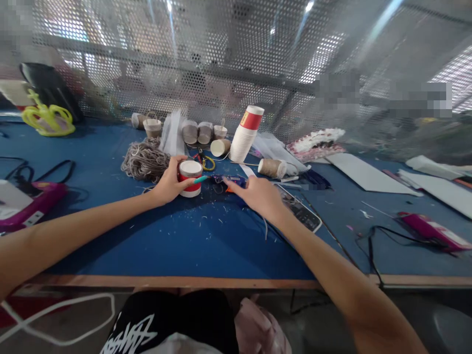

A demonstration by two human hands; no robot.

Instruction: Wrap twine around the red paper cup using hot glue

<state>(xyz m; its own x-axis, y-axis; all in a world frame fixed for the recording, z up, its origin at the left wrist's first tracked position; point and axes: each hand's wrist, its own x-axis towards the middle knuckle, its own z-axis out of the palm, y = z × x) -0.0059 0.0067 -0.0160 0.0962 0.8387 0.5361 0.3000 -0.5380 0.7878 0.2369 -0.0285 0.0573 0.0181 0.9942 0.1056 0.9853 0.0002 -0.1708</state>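
My left hand is closed round the side of a red and white paper cup with a white top. The cup stands upside down or lidded on the blue table; I cannot tell which. A hot glue gun, dark blue with an orange part and a teal nozzle tip, is under my right hand, whose fingers wrap its body. Its teal tip points left and meets the cup's side. Yellow-handled scissors lie just behind the cup.
Grey yarn lies behind my left hand. A leaning stack of paper cups stands behind the glue gun. A phone lies beside my right forearm. Purple devices with black cords lie on both sides. The wooden table edge runs nearest me.
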